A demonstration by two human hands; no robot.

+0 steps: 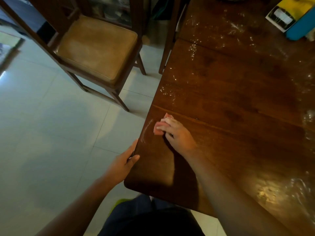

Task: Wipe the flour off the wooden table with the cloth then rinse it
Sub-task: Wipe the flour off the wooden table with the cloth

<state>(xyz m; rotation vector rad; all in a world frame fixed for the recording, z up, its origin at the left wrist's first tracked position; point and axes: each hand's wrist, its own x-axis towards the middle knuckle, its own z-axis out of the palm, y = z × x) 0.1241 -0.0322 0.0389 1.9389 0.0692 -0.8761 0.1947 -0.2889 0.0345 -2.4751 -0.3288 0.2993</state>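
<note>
From here I see the cloth (159, 127) as a small pink wad, bunched into a lump with pale folds showing at its top, lying on the dark wooden counter (221, 99) close to its left edge and near the corner closest to me. My right hand (178, 134) sits on top of it, the grip closed round the cloth with the fingers bent over it and the fingertips dusted white; only the left and far sides of the wad show past the fingers. Just beside the cloth, between it and the counter edge, the flour (147, 129) lies in a thin curved white streak that runs along the edge. More of it is scattered as fine white specks further up the same side, and again across the far boards, well apart from the cloth. The wood between those patches looks bare, brown and glossy, with a seam line crossing it just beyond the hand and a bright glare on the near right part. My left hand (127, 160) holds the counter's edge nearer to me than the cloth, thumb resting on the top surface and the fingers tucked under the rim, so that grip is closed on the counter itself. Off the counter to the left stands a wooden chair (97, 48) with a tan padded seat on a pale tiled floor (51, 133). At the far right corner a yellow and blue box (289, 16) rests on the counter.
</note>
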